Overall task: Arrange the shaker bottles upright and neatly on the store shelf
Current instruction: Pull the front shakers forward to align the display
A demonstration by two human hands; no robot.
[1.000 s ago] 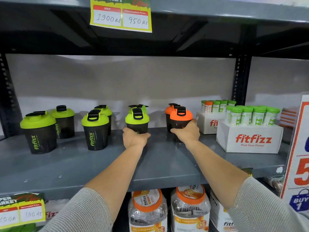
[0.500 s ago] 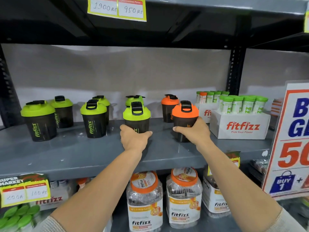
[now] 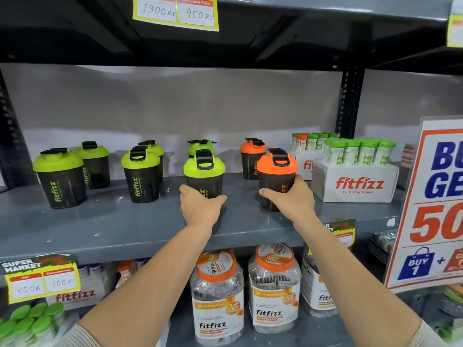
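Several black shaker bottles stand upright on the grey shelf [image 3: 105, 226]. My left hand [image 3: 200, 209] grips the base of a green-lidded shaker [image 3: 204, 172] near the shelf's middle. My right hand [image 3: 292, 200] grips an orange-lidded shaker [image 3: 276, 171] to its right. Behind them stand another green-lidded shaker [image 3: 200, 146] and another orange-lidded shaker [image 3: 251, 156]. Further left stand two pairs of green-lidded shakers: one pair [image 3: 141, 171] near the middle, the other [image 3: 60, 176] at the far left.
White Fitfizz boxes [image 3: 355, 184] holding green-capped tubes fill the shelf's right end. A large promo sign [image 3: 433, 204] stands at the far right. Clear Fitfizz jars [image 3: 216, 294] sit on the shelf below. Price tags hang from the shelf edges.
Both held shakers have come forward toward the shelf's front edge, away from the ones behind them. The orange one has also shifted slightly right.
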